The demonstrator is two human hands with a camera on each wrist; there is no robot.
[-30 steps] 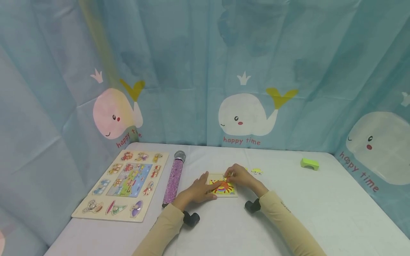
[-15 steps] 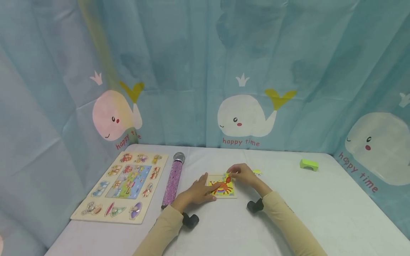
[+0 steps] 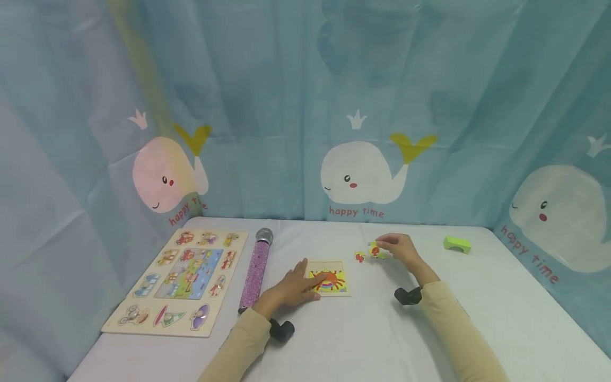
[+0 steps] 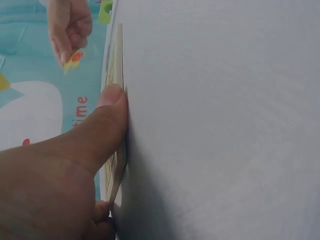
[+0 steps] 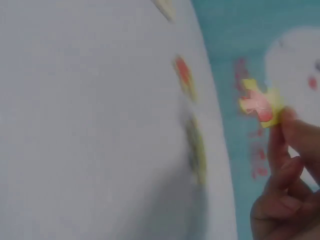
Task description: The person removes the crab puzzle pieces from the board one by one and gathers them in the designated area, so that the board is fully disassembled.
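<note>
My left hand (image 3: pixel 296 284) rests on the left side of a small wooden crab puzzle (image 3: pixel 336 284), fingers spread, one finger straight across the picture. In the left wrist view the thumb (image 4: pixel 112 112) lies against the puzzle's edge. My right hand (image 3: pixel 401 249) pinches a yellow puzzle piece (image 5: pixel 260 104) with a red-orange shape on it, raised beyond the puzzle's far right corner. Close to it, a loose red and yellow piece (image 3: pixel 359 257) lies on the table, and another piece (image 5: pixel 198 155) lies partly hidden under the right hand.
A large wooden knob puzzle (image 3: pixel 188 281) lies at the left. Between it and my left hand is a microphone (image 3: pixel 255 273) with a sparkly purple handle. A green arch block (image 3: pixel 456 244) stands at the far right, near the whale-print curtain (image 3: pixel 267 132).
The right hand has moved from the crab puzzle's upper right corner away to the right and back, carrying the piece. A loose piece has come into sight. The left hand stays on the puzzle.
</note>
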